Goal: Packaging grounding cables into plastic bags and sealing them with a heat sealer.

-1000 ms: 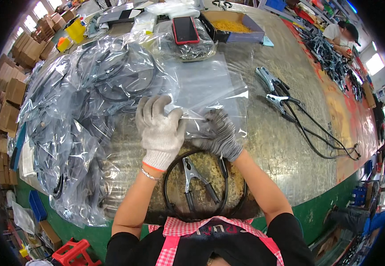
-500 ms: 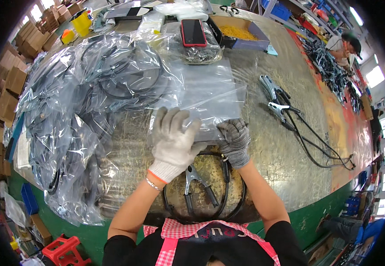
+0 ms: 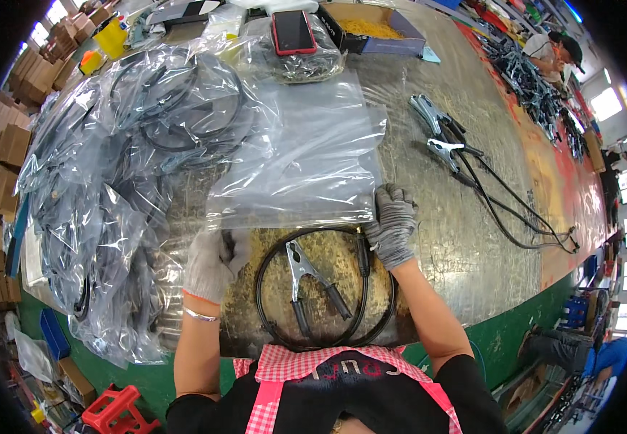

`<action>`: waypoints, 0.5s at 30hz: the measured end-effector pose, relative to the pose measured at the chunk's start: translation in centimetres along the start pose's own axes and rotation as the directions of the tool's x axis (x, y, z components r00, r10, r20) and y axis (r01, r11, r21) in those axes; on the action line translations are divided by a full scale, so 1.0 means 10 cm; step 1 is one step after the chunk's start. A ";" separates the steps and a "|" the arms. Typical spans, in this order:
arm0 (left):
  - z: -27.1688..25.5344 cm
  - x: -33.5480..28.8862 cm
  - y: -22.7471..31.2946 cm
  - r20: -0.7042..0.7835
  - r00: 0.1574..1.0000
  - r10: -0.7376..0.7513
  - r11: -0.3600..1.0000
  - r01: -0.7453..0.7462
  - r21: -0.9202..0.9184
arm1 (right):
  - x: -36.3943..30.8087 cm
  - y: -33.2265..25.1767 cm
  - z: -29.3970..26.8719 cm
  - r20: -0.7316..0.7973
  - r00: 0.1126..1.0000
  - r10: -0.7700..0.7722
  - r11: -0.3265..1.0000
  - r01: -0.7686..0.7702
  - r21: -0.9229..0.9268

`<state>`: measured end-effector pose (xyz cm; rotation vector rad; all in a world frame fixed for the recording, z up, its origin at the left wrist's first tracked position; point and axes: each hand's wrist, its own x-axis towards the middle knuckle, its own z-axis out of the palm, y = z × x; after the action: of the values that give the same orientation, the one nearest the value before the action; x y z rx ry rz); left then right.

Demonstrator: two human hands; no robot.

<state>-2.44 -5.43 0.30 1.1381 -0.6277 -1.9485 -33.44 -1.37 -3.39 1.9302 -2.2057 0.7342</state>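
A clear plastic bag (image 3: 299,184) lies flat in front of me, its near edge stretched between my hands. My left hand (image 3: 211,266), in a white glove, is closed at the bag's near left corner; its fingertips are partly hidden. In a grey striped glove, my right hand (image 3: 393,226) grips the near right corner. Just below the bag's edge, close to my body, lies a coiled black cable (image 3: 258,289). Inside the coil rests a metal spring clamp (image 3: 303,271) with black handle grips.
Bagged cables (image 3: 104,195) pile up on the left. Two clamps (image 3: 440,137) with a black cable lie at right. Behind the bag are a red-cased phone (image 3: 293,32) and a box of yellow bits (image 3: 371,32). A person (image 3: 552,58) works near heaped clamps (image 3: 523,79) at far right.
My left hand has moved left and toward me, from on top of the bag to its near left corner. The bag's near edge now lies spread wider. My right hand stays at the right corner.
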 end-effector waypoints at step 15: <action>0.33 -0.50 -0.63 0.183 0.969 0.165 0.529 -0.244 0.813 | -0.56 -0.27 -0.60 0.730 0.596 0.335 -0.060 -0.759 0.648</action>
<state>-6.17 2.36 -0.25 1.4289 -1.7959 -1.4639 -31.12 6.09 0.34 1.0637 -3.2465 2.7070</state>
